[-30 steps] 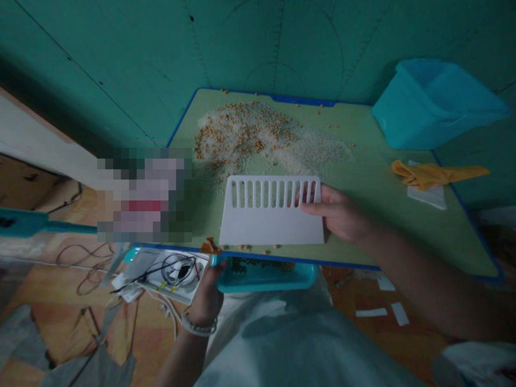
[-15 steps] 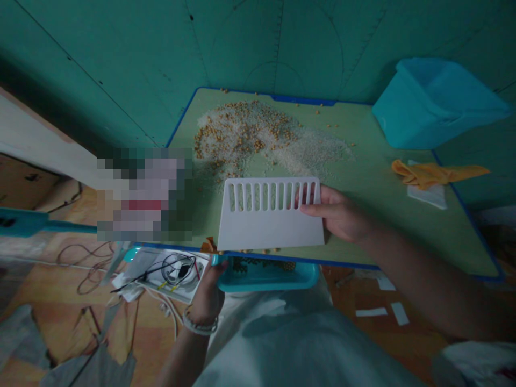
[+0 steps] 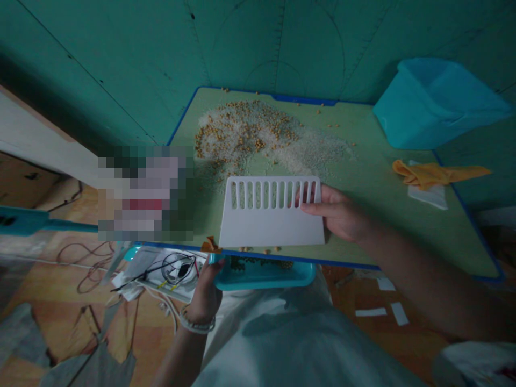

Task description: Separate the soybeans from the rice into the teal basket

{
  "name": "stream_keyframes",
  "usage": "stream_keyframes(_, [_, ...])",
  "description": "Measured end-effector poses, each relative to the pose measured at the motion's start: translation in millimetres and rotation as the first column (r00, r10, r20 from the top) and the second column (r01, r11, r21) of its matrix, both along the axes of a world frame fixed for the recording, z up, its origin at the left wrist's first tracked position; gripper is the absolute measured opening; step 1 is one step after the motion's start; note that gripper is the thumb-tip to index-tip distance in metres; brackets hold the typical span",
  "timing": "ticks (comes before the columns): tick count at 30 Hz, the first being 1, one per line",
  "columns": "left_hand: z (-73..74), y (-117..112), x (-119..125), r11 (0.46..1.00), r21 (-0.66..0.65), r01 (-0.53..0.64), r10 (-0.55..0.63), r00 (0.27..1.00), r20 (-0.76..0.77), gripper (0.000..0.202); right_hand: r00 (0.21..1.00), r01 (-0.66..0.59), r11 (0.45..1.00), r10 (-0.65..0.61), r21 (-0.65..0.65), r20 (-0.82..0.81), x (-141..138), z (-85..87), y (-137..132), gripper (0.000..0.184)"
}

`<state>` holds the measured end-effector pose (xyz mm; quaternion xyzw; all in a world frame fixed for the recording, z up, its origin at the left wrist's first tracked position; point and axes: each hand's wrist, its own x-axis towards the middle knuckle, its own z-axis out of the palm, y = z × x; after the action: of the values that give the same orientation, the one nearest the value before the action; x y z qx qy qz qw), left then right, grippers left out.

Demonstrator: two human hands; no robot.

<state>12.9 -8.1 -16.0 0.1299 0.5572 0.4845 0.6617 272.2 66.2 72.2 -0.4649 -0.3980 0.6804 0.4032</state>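
Note:
My right hand (image 3: 342,212) is closed on the right side of a white slotted plastic board (image 3: 272,228), thumb in front, some fingers seen through its slots. The board is over the front part of the table, close to the edge. Below that edge, my left hand (image 3: 207,293) grips the left end of a shallow turquoise tray (image 3: 262,282), which contains small dark and tan pieces. A few tan beans (image 3: 266,251) lie between board and edge. Behind the board spreads a pile of white grains mixed with yellowish beans (image 3: 245,129).
A turquoise bin (image 3: 427,113) stands at the table's back right. In front of it, an orange cloth (image 3: 435,174) lies over a white piece. A brown scrap (image 3: 210,245) sits at the front left edge. Cables and a white box (image 3: 177,274) are below left.
The tray and my left hand have shifted slightly left under the table edge. The white board has barely moved, and my right hand keeps its grip. The pile looks the same.

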Motion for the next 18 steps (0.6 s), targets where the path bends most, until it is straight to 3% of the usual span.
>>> stream_keyframes(18, [-3.4, -1.6, 1.5, 0.996, 0.081, 0.040, -0.044, 0.998, 0.052, 0.028, 0.994, -0.106, 0.994, 0.106, 0.014, 0.013, 3.0, -4.6, -0.1, 0.015])
